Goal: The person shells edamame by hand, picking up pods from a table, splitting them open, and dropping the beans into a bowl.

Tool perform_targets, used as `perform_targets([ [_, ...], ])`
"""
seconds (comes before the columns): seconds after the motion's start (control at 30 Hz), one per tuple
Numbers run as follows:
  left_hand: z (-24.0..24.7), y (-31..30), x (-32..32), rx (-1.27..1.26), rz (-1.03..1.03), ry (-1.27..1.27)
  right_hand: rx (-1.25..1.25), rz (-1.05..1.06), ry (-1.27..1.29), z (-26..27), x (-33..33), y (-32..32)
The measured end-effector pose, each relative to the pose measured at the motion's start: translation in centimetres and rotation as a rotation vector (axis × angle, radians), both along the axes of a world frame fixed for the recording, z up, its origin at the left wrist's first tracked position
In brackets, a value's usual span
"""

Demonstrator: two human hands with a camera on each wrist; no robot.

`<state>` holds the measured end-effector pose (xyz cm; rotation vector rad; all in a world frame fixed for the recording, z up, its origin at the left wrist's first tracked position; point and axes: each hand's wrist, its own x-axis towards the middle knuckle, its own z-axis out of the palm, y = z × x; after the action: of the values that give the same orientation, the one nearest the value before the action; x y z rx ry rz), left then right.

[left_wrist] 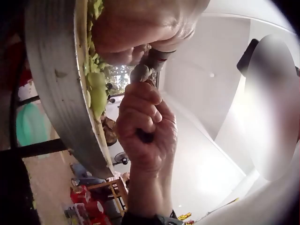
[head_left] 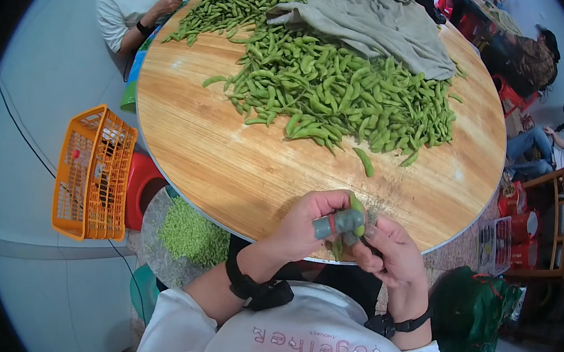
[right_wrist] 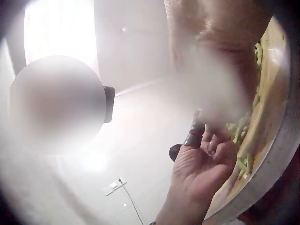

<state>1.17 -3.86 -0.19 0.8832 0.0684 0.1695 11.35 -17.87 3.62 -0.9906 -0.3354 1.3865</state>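
My left hand is at the near edge of the round table and pinches a green edamame pod between thumb and fingers. A grey-green cover with a red band wraps its thumb; the right wrist view also shows this thumb cover. Close against the pod's near end, my right hand has curled fingers and a bent thumb that meet the left fingertips. In the left wrist view the right hand shows its folded fingers. Part of the pod is hidden behind the fingers.
A big heap of edamame pods covers the far part of the wooden table, partly under a grey cloth. Shelled beans fill a basin at lower left. An orange basket stands beside it. Another person sits opposite.
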Motion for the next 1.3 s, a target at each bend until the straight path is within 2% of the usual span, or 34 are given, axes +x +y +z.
perform_targets([
  [0.03,0.1,0.0,-0.1,0.002,0.001,0.000,-0.016,0.030,0.158,0.1,0.0,-0.2],
  [0.07,0.1,0.0,-0.1,-0.042,-0.042,-0.039,0.002,0.048,0.207,0.0,0.0,-0.4],
  [0.13,0.4,0.0,-0.2,-0.079,-0.082,-0.080,-0.013,0.023,0.114,-0.3,0.1,-0.3],
  [0.2,0.9,-0.2,0.0,0.375,0.078,0.006,-0.027,0.002,0.022,-1.1,0.0,0.0],
  [0.23,1.2,-0.4,0.0,0.378,0.082,0.007,-0.015,-0.062,-0.296,-1.7,-0.2,0.2],
  [0.27,1.6,-0.7,-0.1,0.504,0.156,0.100,-0.003,-0.127,-0.614,-2.0,-0.4,0.3],
  [0.3,1.8,-0.9,-0.1,0.628,0.231,0.194,0.000,-0.124,-0.615,-1.8,-0.3,0.2],
  [0.33,1.6,-1.0,0.0,0.630,0.233,0.193,-0.068,-0.142,-0.456,-1.3,-0.1,0.2],
  [0.37,1.2,-0.9,0.1,0.634,0.275,0.125,-0.135,-0.158,-0.296,-0.9,0.1,0.2],
  [0.4,1.2,-0.8,0.1,0.636,0.317,0.059,-0.133,-0.157,-0.296,-0.6,0.0,0.3],
  [0.43,1.5,-0.7,0.0,0.637,0.319,0.061,-0.093,-0.155,-0.145,-0.3,0.0,0.4],
  [0.47,1.9,-0.5,-0.1,0.495,0.286,0.098,-0.055,-0.153,0.008,-0.2,0.0,0.4],
  [0.5,2.2,-0.5,-0.2,0.353,0.252,0.135,-0.057,-0.152,0.011,-0.3,-0.1,0.6],
  [0.53,1.9,-0.6,-0.2,0.351,0.250,0.137,-0.059,-0.143,-0.025,-0.3,-0.2,0.8],
  [0.6,0.9,-0.5,-0.1,0.190,0.274,0.102,-0.063,-0.137,-0.063,-0.6,0.0,0.7],
  [0.67,0.5,-0.3,-0.3,0.210,0.257,0.103,-0.083,-0.064,-0.243,-1.3,0.6,0.4],
  [0.7,0.4,-0.1,-0.4,0.233,0.243,0.101,-0.083,-0.063,-0.244,-1.2,0.5,0.4],
  [0.73,0.6,0.2,-0.5,0.235,0.249,0.096,-0.080,-0.274,-0.731,-1.1,0.6,0.5],
  [0.77,1.0,0.3,-0.7,0.467,0.283,0.107,-0.070,-0.485,-1.211,-0.8,0.5,0.6],
  [0.8,1.2,0.5,-0.8,0.701,0.315,0.117,-0.104,-0.521,-1.311,0.2,0.3,0.6],
  [0.83,1.3,0.6,-0.8,0.706,0.326,0.117,-0.092,-0.517,-1.312,0.6,0.3,1.0],
  [0.9,1.5,0.4,-0.6,0.981,0.305,0.080,0.014,-0.276,-1.566,1.1,0.5,1.8],
  [0.93,1.5,0.2,-0.5,0.894,0.315,0.077,-0.054,-0.156,-1.562,0.9,0.7,2.0],
  [1.03,1.8,0.8,-0.7,0.836,0.241,0.165,0.015,-0.080,-1.485,0.4,1.2,2.3],
  [1.1,1.0,0.8,-0.6,0.871,0.237,0.143,-0.046,-0.017,-1.458,0.3,1.3,2.1],
  [1.17,0.1,0.5,-0.2,0.414,0.194,0.097,-0.021,-0.149,-1.467,0.5,1.4,2.4],
  [1.2,0.2,1.0,-0.2,0.257,0.092,0.154,-0.016,-0.243,-1.540,0.0,1.3,2.5],
  [1.23,0.0,1.0,-0.1,0.260,0.098,0.147,-0.008,-0.242,-1.546,-0.3,1.2,2.7],
  [1.3,-0.4,0.4,0.1,-0.274,0.061,0.140,0.004,-0.478,-1.741,-0.7,0.8,3.1],
])
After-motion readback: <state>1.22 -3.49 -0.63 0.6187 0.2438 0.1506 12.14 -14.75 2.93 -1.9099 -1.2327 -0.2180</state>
